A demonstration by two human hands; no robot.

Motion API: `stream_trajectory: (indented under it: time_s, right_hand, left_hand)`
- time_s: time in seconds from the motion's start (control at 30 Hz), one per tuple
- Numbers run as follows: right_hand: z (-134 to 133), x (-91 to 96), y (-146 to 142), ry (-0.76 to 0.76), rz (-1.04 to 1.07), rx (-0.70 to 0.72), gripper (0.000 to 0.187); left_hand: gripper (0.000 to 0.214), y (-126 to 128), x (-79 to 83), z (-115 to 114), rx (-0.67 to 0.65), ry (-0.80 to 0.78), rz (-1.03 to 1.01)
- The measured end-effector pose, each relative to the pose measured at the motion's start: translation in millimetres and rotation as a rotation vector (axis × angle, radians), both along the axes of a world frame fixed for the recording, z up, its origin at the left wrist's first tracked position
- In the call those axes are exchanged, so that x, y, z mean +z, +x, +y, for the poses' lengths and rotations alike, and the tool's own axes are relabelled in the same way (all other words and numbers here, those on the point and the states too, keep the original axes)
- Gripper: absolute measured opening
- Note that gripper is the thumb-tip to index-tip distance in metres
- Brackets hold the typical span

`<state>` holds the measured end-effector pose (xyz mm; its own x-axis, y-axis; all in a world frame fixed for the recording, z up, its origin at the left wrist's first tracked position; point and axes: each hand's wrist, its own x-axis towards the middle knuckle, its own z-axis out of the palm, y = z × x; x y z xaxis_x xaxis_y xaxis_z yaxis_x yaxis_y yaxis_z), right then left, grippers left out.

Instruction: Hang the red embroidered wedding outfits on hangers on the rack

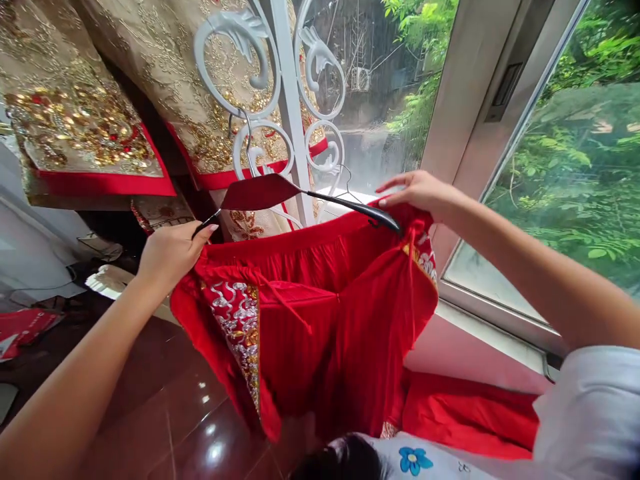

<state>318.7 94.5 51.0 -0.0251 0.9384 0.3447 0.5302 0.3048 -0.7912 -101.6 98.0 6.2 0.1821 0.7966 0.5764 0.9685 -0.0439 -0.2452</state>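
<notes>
A red skirt (300, 320) with a gathered waistband, drawstring ties and silver-and-gold embroidered panels hangs between my hands. Above its waistband is a hanger (263, 191) with a broad dark red middle and black arms, its metal hook up at the white scrollwork. The right arm's tip lies against the inside of the waistband. My left hand (173, 257) is closed at the hanger's left end, thumb by the black arm, next to the waistband's left corner. At the right corner, my right hand (423, 193) grips the waistband, its fingers partly hidden behind the cloth.
A white scrollwork metal stand (293, 113) rises ahead. Gold beaded garments (100, 133) with red borders hang at the left. The window frame (465, 100) runs along the right. Red cloth (470, 413) lies low at the right, above the glossy tiled floor (165, 400).
</notes>
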Motion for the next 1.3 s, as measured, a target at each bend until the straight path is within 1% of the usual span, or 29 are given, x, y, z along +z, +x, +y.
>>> stream_trajectory:
  time_s: [0.1,0.17,0.3,0.37,0.43,0.47,0.53,0.6,0.63,0.7,0.77,0.83,0.87,0.9,0.97,1.03,1.07,1.13,1.2,1.23,1.3]
  right_hand:
    - [12,30.5,-14,0.001,-0.038,-0.096,0.035]
    - [12,43.2,-19,0.071,-0.156,-0.125,0.033]
    - [0,56.1,-26,0.167,-0.428,-0.138,0.025]
    - [-2,56.5,-41,0.240,-0.508,-0.171,0.022]
    - [1,49.6,-65,0.341,-0.549,-0.215,0.020]
    - [4,42.6,-80,0.388,-0.560,-0.233,0.022]
    - [9,21.5,-108,0.438,-0.591,-0.251,0.029]
    - [12,-5.2,-127,0.421,-0.654,-0.252,0.039]
    - [13,-18.7,-132,0.408,-0.675,-0.243,0.041]
    - [12,-41.5,-133,0.385,-0.691,-0.210,0.041]
    - [8,-55.3,-125,0.389,-0.685,-0.162,0.038]
    - [2,-59.5,-114,0.405,-0.669,-0.114,0.036]
    - [-2,-58.9,-109,0.407,-0.651,-0.114,0.035]
    - [-5,-57.5,-104,0.408,-0.633,-0.134,0.035]
    - [-7,-54.7,-97,0.399,-0.618,-0.224,0.043]
    - [-4,-54.6,-93,0.400,-0.661,-0.301,0.052]
    - [0,-55.4,-92,0.404,-0.703,-0.315,0.052]
    - [11,-56.4,-92,0.409,-0.791,-0.301,0.041]
    - [22,-52.9,-92,0.410,-0.847,-0.256,0.028]
    - [27,-48.4,-92,0.410,-0.842,-0.227,0.026]
    - [32,-34.6,-92,0.421,-0.743,-0.185,0.025]
  left_hand:
    - [0.049,2,3.3,-11,0.161,0.041,0.089]
    - [0.052,5,5.5,-20,0.248,0.061,0.122]
    - [0.054,14,7.9,-36,0.318,0.067,0.135]
    - [0.055,21,6.7,-41,0.327,0.051,0.131]
    - [0.055,28,4.8,-43,0.327,0.021,0.116]
    - [0.055,31,4.1,-44,0.320,0.003,0.108]
    - [0.055,36,4.2,-47,0.312,-0.026,0.093]
    - [0.057,37,6.8,-49,0.322,-0.043,0.093]
    - [0.059,37,8.8,-50,0.333,-0.045,0.096]
    - [0.060,36,13.4,-53,0.344,-0.053,0.108]
    - [0.060,33,17.5,-55,0.337,-0.058,0.118]
    - [0.059,32,20.2,-56,0.327,-0.060,0.115]
    - [0.058,31,21.0,-57,0.323,-0.061,0.108]
    - [0.058,31,21.5,-57,0.318,-0.063,0.099]
    - [0.058,31,21.6,-58,0.312,-0.072,0.083]
    - [0.058,31,21.2,-59,0.307,-0.083,0.080]
    - [0.058,30,20.9,-59,0.306,-0.085,0.082]
    - [0.058,30,20.6,-60,0.306,-0.083,0.089]
    - [0.058,29,20.9,-61,0.315,-0.071,0.096]
    - [0.058,29,21.3,-61,0.311,-0.070,0.103]
    - [0.059,29,22.4,-64,0.298,-0.074,0.117]
